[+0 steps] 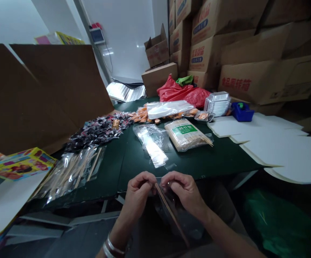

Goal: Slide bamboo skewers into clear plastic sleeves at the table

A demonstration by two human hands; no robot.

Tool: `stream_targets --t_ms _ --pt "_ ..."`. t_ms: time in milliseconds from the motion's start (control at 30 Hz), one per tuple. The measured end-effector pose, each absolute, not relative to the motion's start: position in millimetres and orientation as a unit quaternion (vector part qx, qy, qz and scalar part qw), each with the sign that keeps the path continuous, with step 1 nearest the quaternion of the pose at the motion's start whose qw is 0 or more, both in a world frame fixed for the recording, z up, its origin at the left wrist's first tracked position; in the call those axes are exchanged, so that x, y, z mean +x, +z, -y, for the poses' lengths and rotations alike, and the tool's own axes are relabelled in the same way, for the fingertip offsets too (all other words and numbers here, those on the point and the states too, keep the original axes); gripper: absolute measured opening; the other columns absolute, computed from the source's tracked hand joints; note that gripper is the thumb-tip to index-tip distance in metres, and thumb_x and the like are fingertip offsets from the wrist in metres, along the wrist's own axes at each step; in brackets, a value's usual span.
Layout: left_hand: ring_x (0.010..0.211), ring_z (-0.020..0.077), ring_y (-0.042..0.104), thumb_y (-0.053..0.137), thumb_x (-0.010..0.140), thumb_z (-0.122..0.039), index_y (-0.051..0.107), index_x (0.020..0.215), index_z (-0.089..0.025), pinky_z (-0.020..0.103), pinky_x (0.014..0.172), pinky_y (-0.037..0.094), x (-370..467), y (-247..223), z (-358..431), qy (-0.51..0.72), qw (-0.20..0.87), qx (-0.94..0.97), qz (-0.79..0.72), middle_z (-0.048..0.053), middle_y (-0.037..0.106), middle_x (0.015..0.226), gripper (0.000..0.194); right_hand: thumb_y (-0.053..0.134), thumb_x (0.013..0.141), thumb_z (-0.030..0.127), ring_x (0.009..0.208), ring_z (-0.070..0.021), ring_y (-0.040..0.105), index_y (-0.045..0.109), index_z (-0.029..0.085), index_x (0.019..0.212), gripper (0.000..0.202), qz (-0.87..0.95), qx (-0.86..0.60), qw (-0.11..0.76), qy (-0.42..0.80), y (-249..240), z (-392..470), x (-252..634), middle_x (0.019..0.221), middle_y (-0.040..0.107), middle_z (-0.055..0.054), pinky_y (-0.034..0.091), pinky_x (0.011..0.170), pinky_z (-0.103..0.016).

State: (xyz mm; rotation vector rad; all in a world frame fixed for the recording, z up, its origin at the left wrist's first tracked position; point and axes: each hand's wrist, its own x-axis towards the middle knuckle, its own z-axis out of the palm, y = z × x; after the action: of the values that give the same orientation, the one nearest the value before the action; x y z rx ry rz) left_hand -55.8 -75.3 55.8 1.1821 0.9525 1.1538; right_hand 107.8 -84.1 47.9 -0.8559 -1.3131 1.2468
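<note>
At the near edge of the green table, my left hand and my right hand pinch the top of a clear plastic bag, side by side. Thin wooden sticks slant down inside it from between the hands. Ahead of them lie a stack of clear bags and an opened pack of bamboo sticks with a green label. More bags with sticks rest at the table's left edge.
Dark small packets, orange packets, red bags, clear containers and a blue holder line the back. White sheets lie right, a colourful box left. Cartons are stacked behind.
</note>
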Motion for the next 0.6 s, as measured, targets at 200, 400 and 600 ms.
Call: stream_targets --t_ms 200,400,600 --pt "0.069 0.0114 0.049 0.062 0.077 -0.024 0.054 0.073 -0.018 0.022 0.065 0.041 -54 55 66 0.448 0.499 0.570 -0.475 -0.001 0.053 0.074 0.011 0.059 0.081 0.024 0.064 -0.0131 0.055 0.059 0.018 0.073 0.010 0.600 -0.422 0.541 0.411 39 76 99 0.068 0.059 0.000 0.044 0.061 -0.023" --pt "0.066 0.0123 0.052 0.058 0.077 -0.022 0.063 0.080 -0.017 0.022 0.062 0.040 -95 80 60 0.303 0.464 0.633 -0.541 0.000 0.059 0.070 0.007 0.061 0.081 0.023 0.071 -0.0152 0.059 0.055 0.021 0.086 0.008 0.573 -0.445 0.560 0.402 17 63 89 0.076 0.060 -0.001 0.048 0.066 -0.024" --pt "0.067 0.0118 0.056 0.061 0.070 -0.017 0.068 0.073 -0.015 0.020 0.068 0.040 -217 152 -13 0.147 0.256 0.642 -0.707 -0.003 0.065 0.064 0.008 0.062 0.080 0.025 0.065 -0.0135 0.054 0.055 0.020 0.082 0.008 0.537 -0.443 0.531 0.483 3 50 103 0.073 0.055 0.000 0.046 0.060 -0.023"
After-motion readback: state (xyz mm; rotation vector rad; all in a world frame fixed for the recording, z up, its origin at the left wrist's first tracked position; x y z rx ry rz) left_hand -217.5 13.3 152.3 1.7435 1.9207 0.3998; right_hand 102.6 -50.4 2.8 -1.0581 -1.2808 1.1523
